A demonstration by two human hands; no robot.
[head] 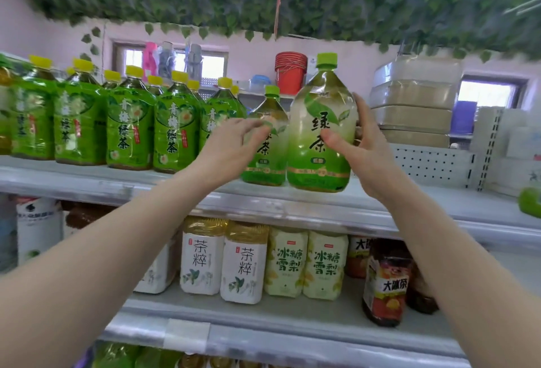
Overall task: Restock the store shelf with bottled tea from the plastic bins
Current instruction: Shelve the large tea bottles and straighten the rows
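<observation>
My two bare forearms come in from the bottom corners and reach up to the top shelf point(87, 180). My right hand point(361, 145) grips the big green tea bottle point(320, 133): thumb pressed across the front label, fingers curled round the far side. That bottle is upright, long axis vertical, green cap on top, label facing me, its base at the shelf's front edge; whether it fully rests there I cannot tell. My left hand point(234, 145) is loosely open, fingertips touching the second bottle point(268, 139) of the same tea, which stands upright just left of and slightly behind the first. Left of these stand at least five yellow-capped green plum tea bottles point(130, 122) in the front row, more caps showing behind. On the shelf below I count two white tea cartons point(224, 262), two pale pear-drink cartons point(306, 263) and dark iced tea bottles point(386, 282).
</observation>
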